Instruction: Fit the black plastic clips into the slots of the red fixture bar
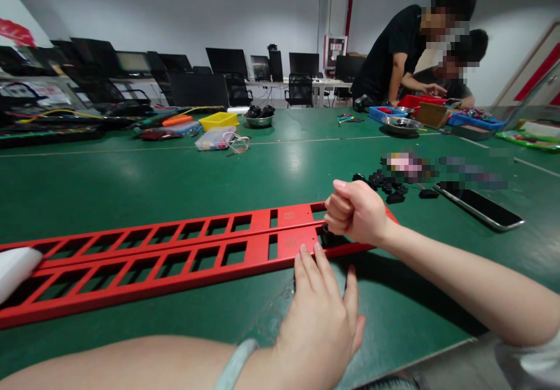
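Two long red slotted frames (258,248) lie side by side on the green table, reaching from the left edge to below my right hand. My left hand (321,314), with a pale bangle at the wrist, rests its spread fingertips on the near frame's edge. Above the frames' right end, my right hand (356,209) is closed in a fist; what it holds, if anything, is hidden. A small dark part shows in the opening beside the fist. Small black parts (385,185) lie in a pile just behind my right hand.
A phone (481,204) lies at the right. A white object (17,270) covers the frames' left end. Farther back are a yellow tray (219,121), metal bowls (259,122) and a blue bin (385,113). Two people are at the table's far right.
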A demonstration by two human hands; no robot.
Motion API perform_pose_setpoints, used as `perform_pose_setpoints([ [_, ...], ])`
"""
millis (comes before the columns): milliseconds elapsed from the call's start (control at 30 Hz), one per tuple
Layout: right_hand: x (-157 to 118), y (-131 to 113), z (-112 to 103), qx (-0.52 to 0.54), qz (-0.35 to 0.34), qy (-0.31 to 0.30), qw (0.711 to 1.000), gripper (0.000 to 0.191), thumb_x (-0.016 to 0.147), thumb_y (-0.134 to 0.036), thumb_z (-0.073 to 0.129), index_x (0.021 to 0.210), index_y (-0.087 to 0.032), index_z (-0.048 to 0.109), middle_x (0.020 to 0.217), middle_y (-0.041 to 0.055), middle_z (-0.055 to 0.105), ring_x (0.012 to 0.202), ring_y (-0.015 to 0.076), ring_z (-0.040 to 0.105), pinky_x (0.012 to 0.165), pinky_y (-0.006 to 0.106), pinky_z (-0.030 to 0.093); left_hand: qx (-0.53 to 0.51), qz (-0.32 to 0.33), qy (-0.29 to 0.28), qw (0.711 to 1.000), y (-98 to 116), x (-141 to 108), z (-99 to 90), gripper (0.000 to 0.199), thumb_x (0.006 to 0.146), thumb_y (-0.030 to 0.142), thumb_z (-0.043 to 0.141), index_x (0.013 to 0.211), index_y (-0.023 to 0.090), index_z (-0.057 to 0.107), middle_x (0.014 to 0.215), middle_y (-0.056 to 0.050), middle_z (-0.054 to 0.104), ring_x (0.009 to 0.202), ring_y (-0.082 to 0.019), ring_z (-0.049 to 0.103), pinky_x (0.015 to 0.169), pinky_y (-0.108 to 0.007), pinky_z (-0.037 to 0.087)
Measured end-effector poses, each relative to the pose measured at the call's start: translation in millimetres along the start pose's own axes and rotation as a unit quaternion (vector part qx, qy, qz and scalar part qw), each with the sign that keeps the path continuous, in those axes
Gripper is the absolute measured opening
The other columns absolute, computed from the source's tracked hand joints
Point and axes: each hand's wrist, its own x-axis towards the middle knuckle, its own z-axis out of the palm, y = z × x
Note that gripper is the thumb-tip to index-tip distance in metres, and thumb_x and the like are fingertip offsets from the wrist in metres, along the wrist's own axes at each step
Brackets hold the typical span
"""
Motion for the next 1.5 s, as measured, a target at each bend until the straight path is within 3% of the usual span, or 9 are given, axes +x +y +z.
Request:
perform_pose_setpoints([
  [200, -1, 5, 3, -0.031, -0.026, -0.011, 0.999, 0.046, 0.075, -0.039, 0.049, 0.041, -0.018, 0.026, 0.038, -0.0088, 0.018, 0.032, 0.0021, 0.016, 0.033, 0.018, 0.012, -0.002, -0.003, 0.007, 1.000, 1, 0, 1.3, 0.051, 0.075, 0.052, 0.044, 0.115, 0.022, 0.053, 0.114, -0.027, 0.052, 0.109, -0.043, 0.043, 0.084, -0.056, 0.036],
  [700, 4, 9, 2, -0.054, 0.022, 0.018, 0.998, 0.042, 0.074, -0.037, 0.048, 0.042, -0.019, 0.028, 0.036, -0.0094, 0.020, 0.030, 0.0021, 0.016, 0.032, 0.018, 0.011, 0.001, -0.004, 0.031, 1.000, 0, 1, 1.1, 0.052, 0.071, 0.053, 0.049, 0.112, 0.021, 0.055, 0.113, -0.031, 0.050, 0.107, -0.045, 0.042, 0.082, -0.054, 0.039],
  [1033, 2, 8, -8, -0.067, 0.034, 0.035, 0.997, 0.043, 0.075, -0.038, 0.046, 0.041, -0.019, 0.025, 0.036, -0.0093, 0.018, 0.030, 0.0027, 0.015, 0.032, 0.019, 0.010, 0.017, 0.005, 0.000, 1.000, -1, 3, 0.0, 0.053, 0.074, 0.051, 0.044, 0.117, 0.021, 0.050, 0.115, -0.030, 0.048, 0.109, -0.045, 0.039, 0.084, -0.057, 0.036],
  [1167, 3, -17, -27, -0.087, -0.054, 0.093, 0.990, 0.044, 0.077, -0.041, 0.041, 0.044, -0.021, 0.020, 0.038, -0.0088, 0.014, 0.032, 0.0047, 0.015, 0.034, 0.020, 0.016, 0.033, 0.006, -0.025, 0.999, 0, 2, 0.4, 0.055, 0.077, 0.050, 0.040, 0.123, 0.021, 0.043, 0.119, -0.030, 0.044, 0.112, -0.045, 0.037, 0.086, -0.058, 0.032],
  [1233, 4, -35, -53, -0.192, -0.128, 0.159, 0.960, 0.043, 0.078, -0.043, 0.038, 0.045, -0.021, 0.019, 0.040, -0.0078, 0.016, 0.034, 0.0057, 0.017, 0.036, 0.022, 0.018, 0.038, 0.011, -0.034, 0.999, 0, 1, 0.8, 0.055, 0.077, 0.050, 0.040, 0.124, 0.022, 0.041, 0.120, -0.030, 0.044, 0.111, -0.045, 0.037, 0.086, -0.059, 0.032],
  [1267, 4, -44, -70, -0.275, -0.167, 0.202, 0.925, 0.043, 0.079, -0.043, 0.036, 0.045, -0.021, 0.021, 0.040, -0.0071, 0.018, 0.035, 0.0063, 0.019, 0.038, 0.022, 0.019, 0.038, 0.013, -0.037, 0.998, 0, 1, 1.1, 0.056, 0.077, 0.051, 0.040, 0.124, 0.022, 0.041, 0.119, -0.030, 0.045, 0.111, -0.045, 0.038, 0.086, -0.059, 0.032],
  [1333, 3, -59, -106, -0.486, -0.202, 0.268, 0.807, 0.041, 0.078, -0.039, 0.040, 0.045, -0.020, 0.027, 0.041, -0.0053, 0.025, 0.040, 0.0074, 0.025, 0.043, 0.023, 0.021, 0.037, 0.016, -0.039, 0.998, 0, 1, 1.5, 0.056, 0.077, 0.052, 0.039, 0.124, 0.022, 0.041, 0.118, -0.031, 0.046, 0.110, -0.045, 0.039, 0.085, -0.059, 0.033],
  [1400, 1, -67, -139, -0.663, -0.181, 0.274, 0.673, 0.035, 0.074, -0.034, 0.047, 0.046, -0.019, 0.032, 0.043, -0.0037, 0.032, 0.044, 0.0086, 0.030, 0.047, 0.024, 0.023, 0.035, 0.016, -0.036, 0.999, -1, 1, 2.1, 0.056, 0.077, 0.052, 0.039, 0.124, 0.022, 0.042, 0.117, -0.031, 0.046, 0.110, -0.046, 0.039, 0.085, -0.059, 0.034],
  [1500, 0, -69, -170, -0.796, -0.130, 0.181, 0.563, 0.014, 0.070, -0.025, 0.049, 0.059, -0.017, 0.048, 0.056, 0.0016, 0.050, 0.056, 0.0130, 0.044, 0.054, 0.025, 0.030, 0.032, 0.015, -0.026, 0.999, -3, 1, 3.8, 0.055, 0.077, 0.051, 0.039, 0.123, 0.022, 0.043, 0.117, -0.031, 0.046, 0.110, -0.045, 0.039, 0.085, -0.059, 0.034],
])
